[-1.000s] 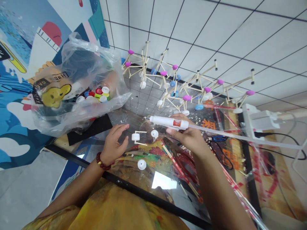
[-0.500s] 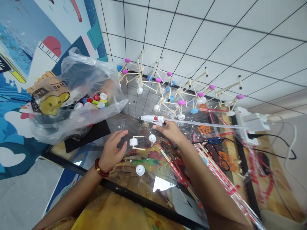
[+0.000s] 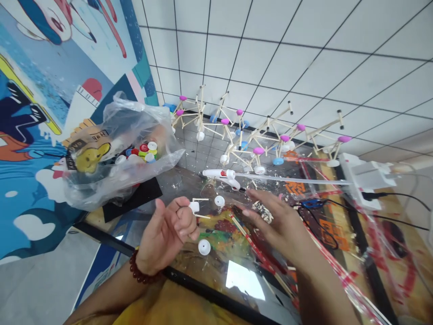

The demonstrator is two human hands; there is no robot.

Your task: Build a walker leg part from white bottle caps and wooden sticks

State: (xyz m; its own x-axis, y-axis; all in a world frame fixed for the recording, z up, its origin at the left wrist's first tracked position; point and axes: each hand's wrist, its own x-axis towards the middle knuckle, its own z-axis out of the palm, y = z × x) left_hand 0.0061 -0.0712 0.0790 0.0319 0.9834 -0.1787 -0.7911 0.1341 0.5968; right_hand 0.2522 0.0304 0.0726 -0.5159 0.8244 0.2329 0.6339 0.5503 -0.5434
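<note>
My left hand (image 3: 167, 237) is turned palm up, thumb apart and fingers loosely bent, with nothing visible in it. Just behind its fingertips lies a white wheel with two wooden sticks (image 3: 194, 206), partly hidden by them; contact I cannot tell. My right hand (image 3: 279, 223) is open over the table, fingers spread and empty, beside a small pile of wood scraps (image 3: 263, 212). A white glue gun (image 3: 218, 174) lies beyond both hands. Two loose white plastic caps, one farther away (image 3: 219, 201) and one nearer (image 3: 204, 247), rest on the glass tabletop.
Several stick frames with coloured caps (image 3: 259, 151) stand along the tiled wall. At left is a clear plastic bag (image 3: 125, 115) containing coloured caps. Bundled wooden sticks (image 3: 250, 241) lie near my right forearm. Cables (image 3: 333, 201) and a white power strip (image 3: 360, 180) are at right.
My right hand has let go of the glue gun and drawn back to the right. My left hand has moved toward the wheel with sticks, turning palm up with fingers bending. The view has shifted slightly.
</note>
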